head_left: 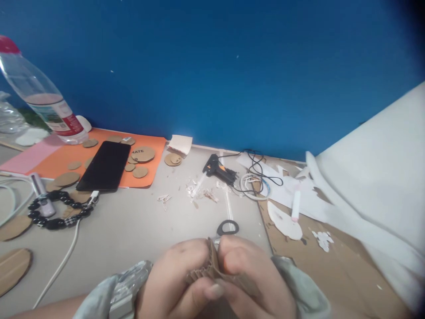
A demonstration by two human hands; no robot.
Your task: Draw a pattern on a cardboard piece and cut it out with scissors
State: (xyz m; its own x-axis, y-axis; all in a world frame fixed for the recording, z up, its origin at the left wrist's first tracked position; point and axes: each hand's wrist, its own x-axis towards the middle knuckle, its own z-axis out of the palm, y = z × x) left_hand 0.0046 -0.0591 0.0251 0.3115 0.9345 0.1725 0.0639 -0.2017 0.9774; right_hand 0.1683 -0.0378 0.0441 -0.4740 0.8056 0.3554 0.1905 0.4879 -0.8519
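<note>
My left hand (182, 274) and my right hand (252, 277) meet at the front of the desk. Both are closed on a piece of corrugated cardboard (215, 259), its ridged side showing between the fingers. A small bit of orange peeks out by my right fingers; what it is I cannot make out. Just beyond the knuckles lies a pair of scissors (228, 227), of which one black handle loop shows and the rest is hidden. Further back a black glue gun (219, 169) rests among scraps.
Cardboard discs (143, 154) and a black phone (105, 166) lie on orange paper (154, 166). A beaded bracelet (59, 223), a white cable (66, 257) and a bottle (49, 95) are at left. At right, a marker (296, 204) lies near white paper cutouts (283, 221) on a cardboard sheet (345, 270).
</note>
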